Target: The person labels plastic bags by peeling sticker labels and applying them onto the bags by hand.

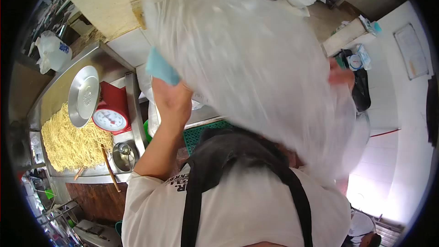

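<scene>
The clear plastic bag (pixel 247 55) looks light, limp, slippery, best gathered at its edges; left hand (pixel 173 96) clutches blue material (pixel 161 66); right hand (pixel 342 75), I can't tell.

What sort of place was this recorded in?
Probably a commercial kitchen, perhaps a noodle shop: there's a large heap of what look like yellow noodles, a red dial scale and a dark apron.

Plastic bag (pixel 256 64): motion-smeared, with a pale sheen along its folds
Right hand (pixel 342 77): blurred
Wall (pixel 382 155): bright glare, washing out at lower right
Noodles (pixel 64 144) and scale (pixel 114 103): evenly lit, fairly clear
Edges: curved, bowed, falling to black corners
</scene>
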A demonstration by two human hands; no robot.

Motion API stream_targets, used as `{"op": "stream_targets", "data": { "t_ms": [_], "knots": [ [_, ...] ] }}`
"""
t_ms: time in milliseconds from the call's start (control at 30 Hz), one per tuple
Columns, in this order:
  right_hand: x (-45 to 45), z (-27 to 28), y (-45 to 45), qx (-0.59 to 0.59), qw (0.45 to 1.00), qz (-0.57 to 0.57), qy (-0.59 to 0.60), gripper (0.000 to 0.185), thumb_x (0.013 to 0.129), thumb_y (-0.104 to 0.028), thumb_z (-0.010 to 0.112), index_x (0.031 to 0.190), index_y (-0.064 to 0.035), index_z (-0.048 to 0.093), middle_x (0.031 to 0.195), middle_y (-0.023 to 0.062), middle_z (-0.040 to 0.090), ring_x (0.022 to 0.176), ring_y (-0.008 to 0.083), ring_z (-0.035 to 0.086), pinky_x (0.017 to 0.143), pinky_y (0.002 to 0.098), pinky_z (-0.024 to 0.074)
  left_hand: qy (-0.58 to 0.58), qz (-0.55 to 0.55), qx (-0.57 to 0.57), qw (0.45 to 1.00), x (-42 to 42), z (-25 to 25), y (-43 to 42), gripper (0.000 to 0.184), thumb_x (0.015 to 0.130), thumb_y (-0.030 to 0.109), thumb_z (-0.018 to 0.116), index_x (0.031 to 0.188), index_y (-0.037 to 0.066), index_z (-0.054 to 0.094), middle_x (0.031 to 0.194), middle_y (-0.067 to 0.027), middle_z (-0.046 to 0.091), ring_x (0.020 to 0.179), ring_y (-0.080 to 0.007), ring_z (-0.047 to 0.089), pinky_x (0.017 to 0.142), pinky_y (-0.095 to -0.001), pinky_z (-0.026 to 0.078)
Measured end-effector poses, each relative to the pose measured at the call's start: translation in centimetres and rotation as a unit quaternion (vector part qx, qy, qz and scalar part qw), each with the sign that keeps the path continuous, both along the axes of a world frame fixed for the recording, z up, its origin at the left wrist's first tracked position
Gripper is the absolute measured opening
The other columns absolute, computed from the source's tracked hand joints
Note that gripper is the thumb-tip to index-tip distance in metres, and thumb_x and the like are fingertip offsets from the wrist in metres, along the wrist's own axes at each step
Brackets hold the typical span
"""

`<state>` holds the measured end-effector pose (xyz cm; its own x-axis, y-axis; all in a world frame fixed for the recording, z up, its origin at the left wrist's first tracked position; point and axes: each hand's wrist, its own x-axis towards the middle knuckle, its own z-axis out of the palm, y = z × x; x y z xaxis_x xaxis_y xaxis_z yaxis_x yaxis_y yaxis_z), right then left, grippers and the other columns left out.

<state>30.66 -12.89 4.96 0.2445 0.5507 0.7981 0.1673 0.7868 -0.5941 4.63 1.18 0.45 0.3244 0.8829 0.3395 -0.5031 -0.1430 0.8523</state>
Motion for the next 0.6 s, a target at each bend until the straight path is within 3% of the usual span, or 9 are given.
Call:
{"op": "stream_targets", "data": {
  "t_ms": [100,200,267,367,433,467,567,600],
  "knots": [
    [3.6,1.3,-3.5,0.000,0.971,0.092,-0.220,0.024,0.089,-0.020,0.067,0.104,-0.0031,0.060,0.103,0.0193,0.063,0.088,0.0296,0.062,0.084,0.0522,0.0493,0.046,-0.140,-0.025,0.989,0.0,-1.2,0.4,0.059,0.082,0.022,0.077,0.129,0.002,0.047,0.120,-0.0101,0.056,0.082,-0.0131,0.059,0.074,-0.0291,0.052],
    [7.3,0.4,-5.5,-0.029,0.955,0.203,-0.214,0.028,0.091,-0.024,0.065,0.109,-0.0031,0.060,0.105,0.0170,0.064,0.089,0.0280,0.062,0.086,0.0478,0.0498,0.113,-0.250,0.012,0.962,1.5,-2.1,-1.6,0.050,0.083,0.021,0.076,0.123,0.004,0.052,0.114,-0.0070,0.059,0.082,-0.0126,0.059,0.074,-0.0292,0.051],
    [8.8,-1.6,-6.6,-0.055,0.973,0.186,-0.121,0.030,0.093,-0.025,0.064,0.112,-0.0027,0.060,0.106,0.0155,0.065,0.091,0.0263,0.063,0.086,0.0450,0.0504,0.158,-0.285,0.056,0.944,3.7,-3.1,-3.1,0.044,0.083,0.020,0.074,0.120,0.005,0.055,0.110,-0.0050,0.061,0.083,-0.0123,0.058,0.075,-0.0294,0.051],
    [9.5,-6.5,-8.3,-0.151,0.976,0.104,0.121,0.034,0.094,-0.028,0.062,0.116,-0.0022,0.059,0.108,0.0132,0.065,0.094,0.0238,0.064,0.087,0.0408,0.0512,0.218,-0.301,0.100,0.923,9.5,-5.3,-5.0,0.035,0.084,0.019,0.073,0.114,0.007,0.059,0.104,-0.0019,0.063,0.083,-0.0118,0.058,0.075,-0.0296,0.050],
    [10.5,-10.2,-8.7,-0.274,0.928,0.062,0.246,0.036,0.096,-0.030,0.061,0.118,-0.0018,0.059,0.109,0.0117,0.066,0.096,0.0221,0.064,0.087,0.0379,0.0517,0.249,-0.302,-0.010,0.920,13.8,-6.5,-6.4,0.029,0.085,0.018,0.072,0.110,0.008,0.062,0.100,0.0001,0.065,0.083,-0.0115,0.058,0.075,-0.0297,0.049],
    [11.1,-12.0,-8.6,-0.339,0.894,0.045,0.291,0.037,0.096,-0.031,0.061,0.119,-0.0017,0.059,0.110,0.0109,0.066,0.097,0.0213,0.064,0.087,0.0365,0.0520,0.268,-0.318,-0.264,0.870,15.7,-6.5,-7.1,0.019,0.086,0.018,0.070,0.103,0.010,0.064,0.094,0.0025,0.065,0.080,-0.0108,0.057,0.074,-0.0303,0.049],
    [14.3,-16.0,-7.5,-0.479,0.802,0.044,0.354,0.041,0.098,-0.034,0.059,0.123,-0.0011,0.059,0.112,0.0086,0.067,0.099,0.0188,0.065,0.088,0.0323,0.0528,0.248,-0.201,-0.343,0.883,19.2,-9.7,-6.5,0.013,0.089,0.022,0.067,0.098,0.013,0.063,0.087,0.0024,0.062,0.072,-0.0105,0.055,0.068,-0.0284,0.046],
    [15.7,-16.7,-6.8,-0.430,0.804,0.102,0.398,0.041,0.098,-0.033,0.059,0.123,-0.0010,0.059,0.112,0.0089,0.067,0.099,0.0186,0.065,0.088,0.0322,0.0530,0.182,-0.195,-0.371,0.890,19.9,-11.4,-5.8,0.014,0.090,0.023,0.067,0.099,0.013,0.063,0.088,0.0013,0.063,0.072,-0.0118,0.056,0.069,-0.0293,0.048]
  ]
}}
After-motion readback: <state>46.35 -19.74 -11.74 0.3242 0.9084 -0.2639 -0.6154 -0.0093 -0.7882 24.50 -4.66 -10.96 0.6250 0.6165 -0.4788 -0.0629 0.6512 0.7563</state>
